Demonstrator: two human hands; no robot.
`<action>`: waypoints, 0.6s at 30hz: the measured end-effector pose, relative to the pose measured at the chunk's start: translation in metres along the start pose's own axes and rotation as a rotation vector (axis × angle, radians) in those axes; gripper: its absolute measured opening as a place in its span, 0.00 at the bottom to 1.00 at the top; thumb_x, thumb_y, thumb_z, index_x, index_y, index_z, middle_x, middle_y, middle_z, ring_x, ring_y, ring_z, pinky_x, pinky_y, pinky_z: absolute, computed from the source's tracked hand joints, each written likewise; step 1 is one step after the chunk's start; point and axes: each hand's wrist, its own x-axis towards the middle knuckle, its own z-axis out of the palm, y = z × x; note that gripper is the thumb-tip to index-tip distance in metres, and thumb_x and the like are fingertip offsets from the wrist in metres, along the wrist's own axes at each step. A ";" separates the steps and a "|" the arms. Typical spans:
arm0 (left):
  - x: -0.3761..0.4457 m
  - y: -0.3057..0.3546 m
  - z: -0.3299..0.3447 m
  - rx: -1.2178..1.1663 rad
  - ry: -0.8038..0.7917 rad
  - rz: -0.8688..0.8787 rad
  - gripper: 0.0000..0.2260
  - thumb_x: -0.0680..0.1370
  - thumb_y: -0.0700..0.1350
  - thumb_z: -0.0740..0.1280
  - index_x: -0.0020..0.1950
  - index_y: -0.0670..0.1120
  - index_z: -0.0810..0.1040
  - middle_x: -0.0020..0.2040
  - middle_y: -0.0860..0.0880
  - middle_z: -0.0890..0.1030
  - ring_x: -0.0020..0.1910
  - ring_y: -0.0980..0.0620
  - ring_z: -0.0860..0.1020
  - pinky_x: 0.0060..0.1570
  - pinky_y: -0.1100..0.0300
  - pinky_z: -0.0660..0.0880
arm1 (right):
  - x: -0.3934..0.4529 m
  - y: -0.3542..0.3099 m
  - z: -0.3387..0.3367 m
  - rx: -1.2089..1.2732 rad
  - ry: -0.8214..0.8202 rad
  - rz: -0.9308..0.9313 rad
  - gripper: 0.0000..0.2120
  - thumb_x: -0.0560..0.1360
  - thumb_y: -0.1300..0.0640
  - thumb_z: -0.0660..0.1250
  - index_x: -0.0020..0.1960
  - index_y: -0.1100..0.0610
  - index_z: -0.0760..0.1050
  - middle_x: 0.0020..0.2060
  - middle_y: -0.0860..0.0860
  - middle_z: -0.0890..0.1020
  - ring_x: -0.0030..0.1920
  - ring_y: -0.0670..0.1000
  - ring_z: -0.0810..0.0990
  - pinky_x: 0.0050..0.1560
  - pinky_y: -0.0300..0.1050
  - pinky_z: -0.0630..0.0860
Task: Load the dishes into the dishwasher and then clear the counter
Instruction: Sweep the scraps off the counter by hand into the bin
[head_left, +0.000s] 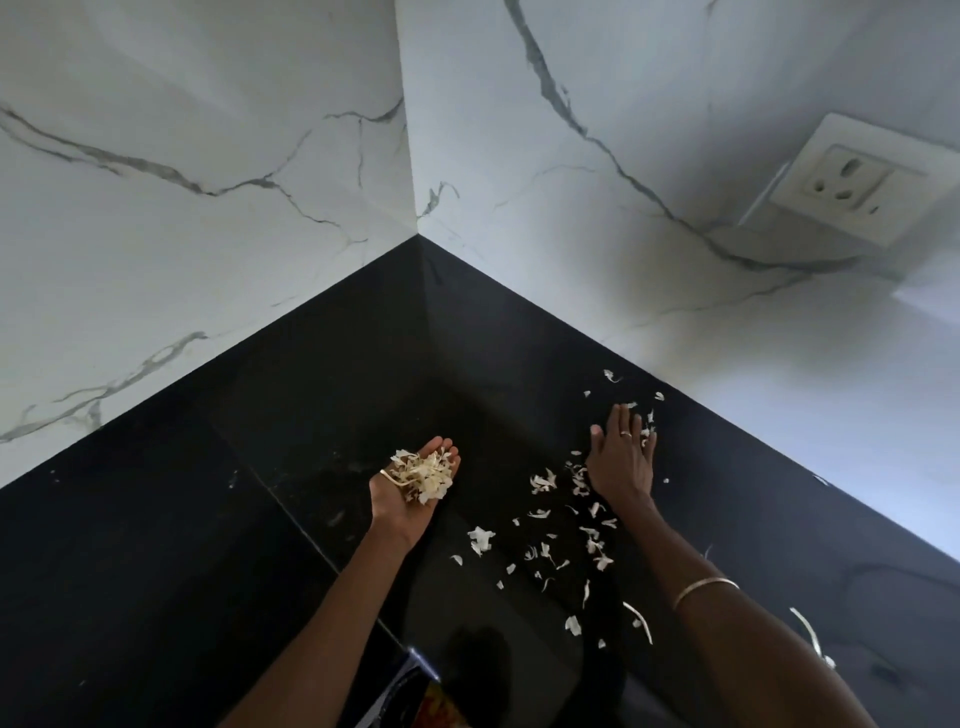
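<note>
Nearest, at the bottom edge, a corner of a colourful printed packet (434, 709), too cropped to identify. Just beyond, two bare forearms reaching over a glossy black counter (156, 545), a thin gold bangle (704, 590) on the right one. Scattered across the counter between and right of the arms, pale papery peels (566, 540), onion or garlic skin by the look of them, lying loose in small curled flakes, a few longer strips (810, 636) near the right elbow. Left hand (415, 486) turned palm up, fingers gently cupped, carrying a heap of gathered peels (426, 475) above the counter. Right hand (621, 457) palm down with fingers straight and together, a ring (626, 433) on one finger, laid among the farthest flakes close to the right wall; whether pressed onto the surface or just over it cannot be told. Farther back, the counter's corner meeting two white marble-veined walls (208, 156). Farthest right, a white wall socket (852, 182).
</note>
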 end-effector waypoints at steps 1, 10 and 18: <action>0.002 -0.006 0.003 0.007 -0.002 -0.015 0.24 0.82 0.45 0.46 0.63 0.32 0.74 0.63 0.34 0.76 0.64 0.36 0.73 0.66 0.44 0.69 | 0.006 0.004 -0.004 0.020 0.044 -0.018 0.28 0.84 0.48 0.47 0.79 0.60 0.51 0.79 0.55 0.55 0.79 0.56 0.49 0.78 0.57 0.43; 0.018 -0.036 0.017 0.001 0.015 -0.027 0.23 0.82 0.44 0.47 0.62 0.31 0.75 0.62 0.32 0.78 0.64 0.35 0.74 0.66 0.42 0.70 | 0.108 0.040 -0.025 0.115 -0.003 -0.058 0.26 0.83 0.52 0.54 0.79 0.57 0.56 0.77 0.58 0.59 0.77 0.60 0.55 0.76 0.60 0.53; 0.020 -0.045 0.017 0.010 0.033 -0.018 0.23 0.82 0.43 0.48 0.64 0.31 0.74 0.62 0.32 0.77 0.65 0.35 0.74 0.67 0.42 0.68 | 0.067 -0.010 0.001 0.059 -0.226 -0.507 0.24 0.84 0.57 0.51 0.80 0.54 0.53 0.79 0.51 0.54 0.79 0.55 0.48 0.78 0.51 0.44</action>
